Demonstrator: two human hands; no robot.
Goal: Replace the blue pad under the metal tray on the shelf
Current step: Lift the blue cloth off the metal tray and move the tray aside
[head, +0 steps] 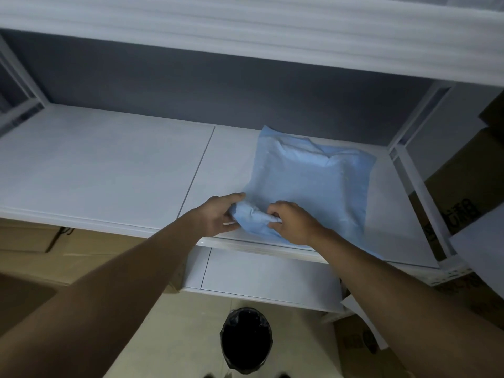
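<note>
A light blue pad [308, 178] lies crumpled on the right half of the white shelf [103, 165], its near corner bunched up at the shelf's front edge. My left hand [218, 216] grips that bunched corner from the left, thumb on top. My right hand [291, 222] pinches the same bunch from the right, fingers curled into the fabric. No metal tray is in view.
Another white shelf [245, 36] hangs overhead and a lower one [267, 276] sits below. A bin with a black liner [246, 341] stands on the floor beneath my arms. Cardboard boxes [463, 181] crowd the right side; more cardboard lies at the left [32, 241].
</note>
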